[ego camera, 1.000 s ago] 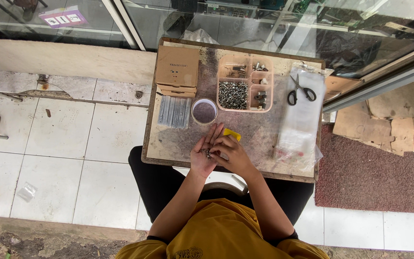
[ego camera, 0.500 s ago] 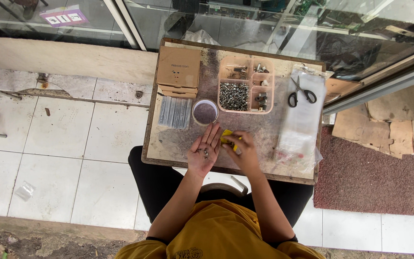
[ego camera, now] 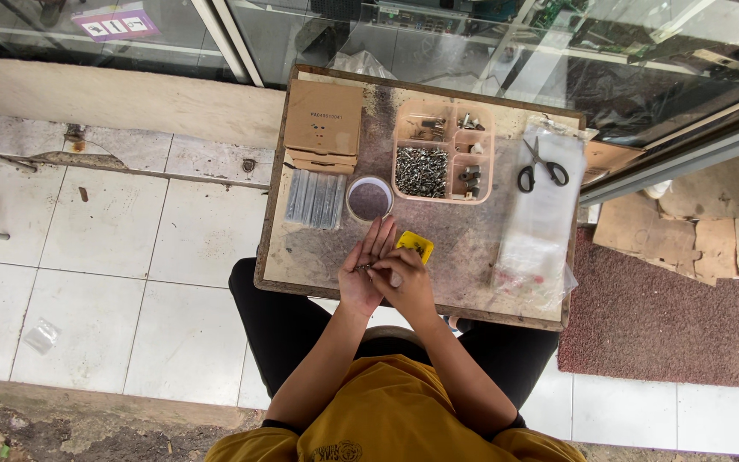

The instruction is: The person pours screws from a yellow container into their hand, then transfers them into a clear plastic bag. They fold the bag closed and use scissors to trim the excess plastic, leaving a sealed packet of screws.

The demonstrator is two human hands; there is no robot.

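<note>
At the bottom centre of the frame a person in a yellow shirt sits with both arms reaching up to the near edge of the desk [ego camera: 318,265]. The left hand [ego camera: 363,272] lies flat and palm-up, fingers spread apart, with a few small dark parts [ego camera: 363,267] resting in it. The right hand [ego camera: 404,281] is curled, its fingertips pinched together at the left palm; what they pinch is too small to tell. Just above the right hand sits a small yellow box [ego camera: 415,246]. Higher, at centre, stand a round white cup [ego camera: 369,198] and a bundle of clear tubes [ego camera: 316,198]. To the right lie clear plastic bags [ego camera: 536,231] with black scissors [ego camera: 542,168]. Farther up sit a pink compartment tray [ego camera: 443,151] of screws and a cardboard box [ego camera: 324,120].
</note>
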